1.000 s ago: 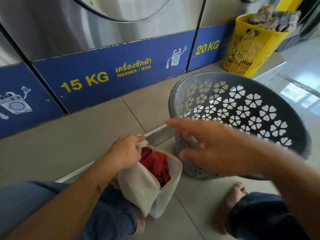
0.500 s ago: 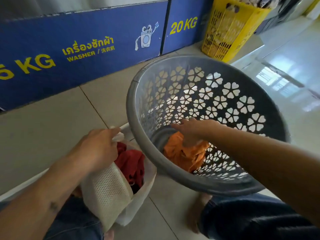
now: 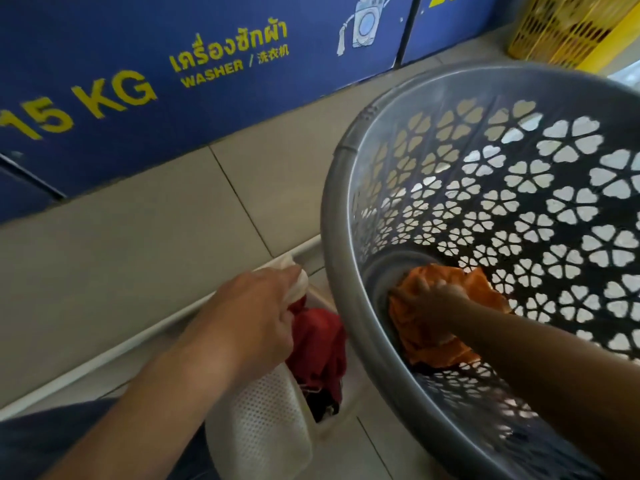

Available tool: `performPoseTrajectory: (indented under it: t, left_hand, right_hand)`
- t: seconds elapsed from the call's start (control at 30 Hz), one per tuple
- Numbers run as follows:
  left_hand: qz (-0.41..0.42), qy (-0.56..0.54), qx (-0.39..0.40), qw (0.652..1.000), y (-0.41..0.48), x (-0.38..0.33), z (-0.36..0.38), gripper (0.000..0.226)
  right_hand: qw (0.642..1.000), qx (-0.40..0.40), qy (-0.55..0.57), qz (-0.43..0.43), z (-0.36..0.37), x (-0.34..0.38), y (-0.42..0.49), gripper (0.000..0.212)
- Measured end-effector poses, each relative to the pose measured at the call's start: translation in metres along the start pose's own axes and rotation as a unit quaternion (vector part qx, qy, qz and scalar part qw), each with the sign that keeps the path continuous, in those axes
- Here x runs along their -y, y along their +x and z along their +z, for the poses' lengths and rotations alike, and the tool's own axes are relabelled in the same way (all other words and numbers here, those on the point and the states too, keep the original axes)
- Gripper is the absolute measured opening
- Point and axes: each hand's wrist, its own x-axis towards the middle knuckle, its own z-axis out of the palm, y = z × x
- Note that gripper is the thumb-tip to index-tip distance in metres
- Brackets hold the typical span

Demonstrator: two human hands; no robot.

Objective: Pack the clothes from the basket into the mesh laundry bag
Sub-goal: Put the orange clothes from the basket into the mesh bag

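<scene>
A grey plastic basket (image 3: pixel 346 188) with flower-shaped holes is tilted toward me at the right. At its bottom lies an orange garment (image 3: pixel 446 348), and my right hand (image 3: pixel 429 299) is deep inside, fingers closed on that cloth. The white mesh laundry bag (image 3: pixel 270 420) stands on the floor by my left knee. Red clothing (image 3: pixel 318 344) shows in its mouth, with something dark beneath. My left hand (image 3: pixel 256 317) pinches the bag's top edge and holds it up.
Blue washer panels (image 3: pixel 173 98) marked 15 KG run along the back above a tiled step. A yellow basket (image 3: pixel 568 26) stands at the far right. My jeans-clad legs are at the bottom edge.
My right hand went from above the basket's rim down to its bottom and closed on the orange garment. The view moved nearer and lower. My left hand kept its hold on the bag.
</scene>
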Motion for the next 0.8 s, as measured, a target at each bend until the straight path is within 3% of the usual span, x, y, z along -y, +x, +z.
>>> performPoseTrajectory:
  t: [0.17, 0.4, 0.6, 0.8]
  left_hand:
    - [-0.026, -0.006, 0.009, 1.0, -0.004, 0.005, -0.001, 0.06]
    - [-0.037, 0.035, 0.065, 0.997, -0.005, 0.002, -0.008, 0.062]
    - [-0.015, 0.021, 0.038, 0.999, -0.016, 0.007, -0.016, 0.046]
    - [0.036, -0.111, -0.053, 0.992, -0.046, 0.008, -0.027, 0.032]
  right_hand:
    - [0.998, -0.051, -0.002, -0.036, -0.012, -0.012, -0.012, 0.076]
    - [0.986, -0.103, 0.126, -0.033, -0.059, -0.033, -0.059, 0.066]
    - [0.927, -0.257, 0.267, -0.051, -0.092, -0.026, -0.168, 0.039]
    - [0.856, -0.467, 0.221, -0.026, -0.116, 0.001, -0.275, 0.058]
